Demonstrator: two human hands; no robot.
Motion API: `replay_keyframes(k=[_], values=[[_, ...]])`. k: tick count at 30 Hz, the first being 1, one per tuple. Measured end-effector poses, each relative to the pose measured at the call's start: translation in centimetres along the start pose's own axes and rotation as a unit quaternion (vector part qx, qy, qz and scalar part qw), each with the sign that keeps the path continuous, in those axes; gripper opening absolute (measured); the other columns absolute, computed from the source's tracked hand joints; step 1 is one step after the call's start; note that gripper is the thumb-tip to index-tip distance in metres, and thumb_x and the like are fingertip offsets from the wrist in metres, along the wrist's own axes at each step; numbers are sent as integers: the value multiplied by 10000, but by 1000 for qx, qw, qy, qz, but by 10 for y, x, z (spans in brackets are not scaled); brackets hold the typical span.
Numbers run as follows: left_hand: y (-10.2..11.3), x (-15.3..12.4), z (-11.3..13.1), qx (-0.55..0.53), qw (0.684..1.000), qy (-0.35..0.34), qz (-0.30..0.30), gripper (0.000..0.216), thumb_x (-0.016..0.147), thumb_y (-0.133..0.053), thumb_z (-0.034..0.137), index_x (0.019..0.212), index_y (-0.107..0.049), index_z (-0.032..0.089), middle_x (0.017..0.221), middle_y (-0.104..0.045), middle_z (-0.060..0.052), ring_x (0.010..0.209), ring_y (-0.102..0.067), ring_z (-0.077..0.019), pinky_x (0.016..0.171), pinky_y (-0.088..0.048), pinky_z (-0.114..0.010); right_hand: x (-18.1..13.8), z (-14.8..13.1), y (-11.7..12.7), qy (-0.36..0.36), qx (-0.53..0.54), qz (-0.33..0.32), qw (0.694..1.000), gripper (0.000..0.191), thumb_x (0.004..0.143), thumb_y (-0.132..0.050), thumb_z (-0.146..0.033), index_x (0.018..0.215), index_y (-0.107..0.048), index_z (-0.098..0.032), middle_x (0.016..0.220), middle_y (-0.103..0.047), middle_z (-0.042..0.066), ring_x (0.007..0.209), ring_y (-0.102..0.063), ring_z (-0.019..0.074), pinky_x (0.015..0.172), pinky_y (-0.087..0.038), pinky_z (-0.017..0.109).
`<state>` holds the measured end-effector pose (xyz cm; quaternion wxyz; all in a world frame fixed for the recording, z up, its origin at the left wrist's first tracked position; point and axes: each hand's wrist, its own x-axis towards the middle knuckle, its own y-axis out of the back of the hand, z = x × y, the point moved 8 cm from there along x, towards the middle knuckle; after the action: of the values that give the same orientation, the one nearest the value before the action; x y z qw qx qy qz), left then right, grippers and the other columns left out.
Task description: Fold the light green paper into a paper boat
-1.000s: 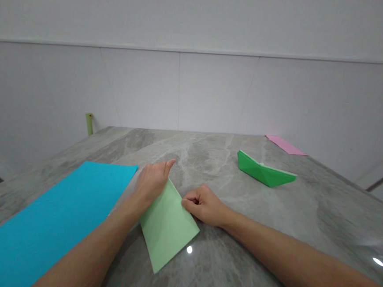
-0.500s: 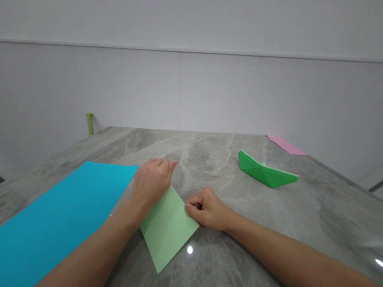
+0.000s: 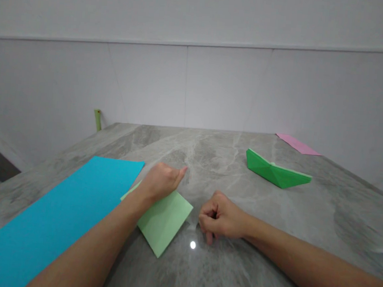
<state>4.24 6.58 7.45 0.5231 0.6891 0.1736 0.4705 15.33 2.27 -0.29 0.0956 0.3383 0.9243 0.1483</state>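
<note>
A light green folded paper [image 3: 164, 221] lies on the grey marbled table with one corner pointing toward me. My left hand [image 3: 162, 181] is closed over its far part, thumb sticking out to the right; the fingertips are hidden, and the forearm covers part of the paper. To the right of the paper, apart from it, my right hand [image 3: 220, 216] rests in a loose fist with nothing visible in it. A bright green folded paper boat [image 3: 277, 170] stands beyond my right hand.
A large blue sheet [image 3: 74, 205] lies on the table [image 3: 207, 153] at the left, partly under my left forearm. At the far right edge is a pink sheet [image 3: 298, 145]. A green strip-like object [image 3: 97, 119] shows by the far left edge, before the white wall [image 3: 215, 88].
My right hand has let go of the light green paper's right corner and moved right. The paper has shifted and turned slightly under my left hand. The view has moved a little.
</note>
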Motion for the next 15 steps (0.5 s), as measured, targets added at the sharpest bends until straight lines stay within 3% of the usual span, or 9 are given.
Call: replay_keyframes(k=[4, 7, 10, 12, 13, 15], values=[[16, -6, -7, -3, 999, 30, 26, 583, 960, -295, 303, 446, -532, 166, 383, -433, -16, 350, -357, -102, 464, -239, -266, 3, -5, 9, 32, 75, 43, 996, 283, 736, -452, -229, 458, -464, -173, 385, -495, -28, 307, -378, 60, 346, -287, 178], [15, -8, 18, -29, 999, -5, 20, 544, 948, -323, 339, 474, -534, 176, 419, -454, -9, 385, -374, -100, 468, -273, -252, 11, -16, 9, 75, 81, 66, 992, 333, 807, -462, -337, 525, -494, -162, 433, -459, -37, 360, -355, 60, 375, -250, 196], [19, -6, 42, -54, 996, -45, 60, 518, 945, -329, 301, 472, -507, 186, 432, -474, -6, 431, -430, -109, 564, -406, -252, 16, -27, -1, 111, -3, 70, 991, 385, 766, -597, -327, 500, -362, -178, 469, -303, -77, 430, -266, 47, 420, -201, 203], [28, -6, 50, -65, 988, -71, 118, 443, 933, -377, 267, 524, -528, 186, 542, -575, -25, 614, -568, -145, 798, -463, -324, 17, -28, -5, 112, -42, 80, 990, 400, 791, -585, -320, 502, -349, -176, 482, -291, -73, 448, -264, 50, 436, -204, 209], [33, -7, 50, -66, 983, -66, 156, 361, 918, -418, 265, 599, -567, 185, 687, -646, -50, 792, -614, -182, 921, -426, -386, 17, -26, -3, 104, -42, 93, 989, 406, 817, -559, -343, 503, -365, -174, 476, -307, -69, 444, -277, 53, 435, -210, 210], [44, -12, 35, -70, 967, 2, 247, 164, 869, -519, 299, 881, -618, 169, 1106, -637, -118, 1185, -494, -276, 1056, -300, -501, 17, -19, 6, 81, -21, 133, 988, 435, 860, -501, -413, 510, -423, -167, 458, -376, -51, 432, -331, 64, 431, -242, 211]])
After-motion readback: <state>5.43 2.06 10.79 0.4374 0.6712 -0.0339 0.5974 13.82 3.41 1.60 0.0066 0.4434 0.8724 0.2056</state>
